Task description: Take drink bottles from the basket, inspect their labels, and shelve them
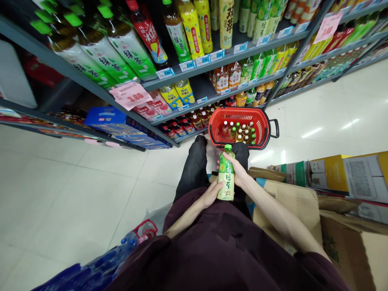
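Note:
A green tea bottle (226, 178) with a green cap and a pale green label is held between both hands above my lap. My left hand (212, 194) is closed around its lower part from the left side. Near the neck, my right hand (238, 169) grips the bottle from the right. Just past my knees stands a red shopping basket (216, 117) with several small drink bottles (241, 133) upright inside, their caps mostly white, green and brown.
Drink shelves (194, 70) with price tags run across the front. Open cardboard boxes (287, 202) stand close on my right. Blue-capped water bottles (121, 250) in packs lie at my left. Pale floor tiles (60, 194) spread out to the left.

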A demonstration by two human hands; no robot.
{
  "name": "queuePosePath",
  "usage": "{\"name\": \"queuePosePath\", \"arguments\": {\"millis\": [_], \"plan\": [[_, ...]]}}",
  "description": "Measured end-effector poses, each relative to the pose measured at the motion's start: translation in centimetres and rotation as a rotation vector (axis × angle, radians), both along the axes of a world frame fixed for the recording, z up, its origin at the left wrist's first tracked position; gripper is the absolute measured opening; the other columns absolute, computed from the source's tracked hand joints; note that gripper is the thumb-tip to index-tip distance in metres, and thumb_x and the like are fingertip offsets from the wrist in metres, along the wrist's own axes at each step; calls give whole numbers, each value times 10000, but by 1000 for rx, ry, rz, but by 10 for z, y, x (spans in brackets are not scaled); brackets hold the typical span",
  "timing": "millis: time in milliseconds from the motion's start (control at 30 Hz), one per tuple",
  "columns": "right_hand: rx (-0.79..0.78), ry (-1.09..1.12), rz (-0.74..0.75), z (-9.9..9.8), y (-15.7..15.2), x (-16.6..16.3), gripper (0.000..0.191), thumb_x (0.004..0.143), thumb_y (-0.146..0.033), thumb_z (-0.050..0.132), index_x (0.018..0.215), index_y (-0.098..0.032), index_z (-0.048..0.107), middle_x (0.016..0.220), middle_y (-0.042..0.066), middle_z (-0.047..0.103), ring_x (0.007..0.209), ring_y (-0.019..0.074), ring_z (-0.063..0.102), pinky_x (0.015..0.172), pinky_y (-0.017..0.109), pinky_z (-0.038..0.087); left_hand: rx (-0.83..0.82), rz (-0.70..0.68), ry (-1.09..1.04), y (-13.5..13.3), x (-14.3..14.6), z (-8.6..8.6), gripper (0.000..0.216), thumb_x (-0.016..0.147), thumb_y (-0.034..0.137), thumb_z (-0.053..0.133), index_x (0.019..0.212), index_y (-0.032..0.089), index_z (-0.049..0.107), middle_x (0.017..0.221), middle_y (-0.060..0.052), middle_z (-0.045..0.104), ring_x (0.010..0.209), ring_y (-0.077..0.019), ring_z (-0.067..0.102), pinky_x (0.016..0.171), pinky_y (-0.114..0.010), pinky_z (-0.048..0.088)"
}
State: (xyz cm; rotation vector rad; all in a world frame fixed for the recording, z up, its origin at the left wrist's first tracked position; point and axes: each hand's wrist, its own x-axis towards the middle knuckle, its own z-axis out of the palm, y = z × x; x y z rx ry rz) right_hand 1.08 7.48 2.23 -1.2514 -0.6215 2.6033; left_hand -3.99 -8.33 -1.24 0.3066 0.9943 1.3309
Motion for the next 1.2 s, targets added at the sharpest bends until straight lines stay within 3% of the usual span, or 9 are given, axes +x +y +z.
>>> {"name": "queuePosePath", "arguments": {"millis": [367,900,1200], "plan": [[10,-11,-10,-4,0,0,351,740,-438,877,859,-179,671,782,39,754,635,175,717,523,261,565,-30,38,-52,2,1,-7,644,904,478,640,1438,196,416,1164,-134,706,875,-285,759,790,-472,625],[27,-50,-37,-3,-1,-1,332,732,-422,874,856,-177,687,766,37,754,616,175,713,514,264,558,-81,67,-50,4,4,0,639,887,470,601,1441,184,460,1047,-111,735,829,-266,742,805,-438,593],[55,-12,-123,1,-4,-2,362,680,-424,902,844,-198,672,723,10,724,601,181,689,540,301,570,-123,167,314,4,-3,1,572,879,480,638,1358,180,547,1298,-122,652,1229,-301,595,1036,-416,469]]}}
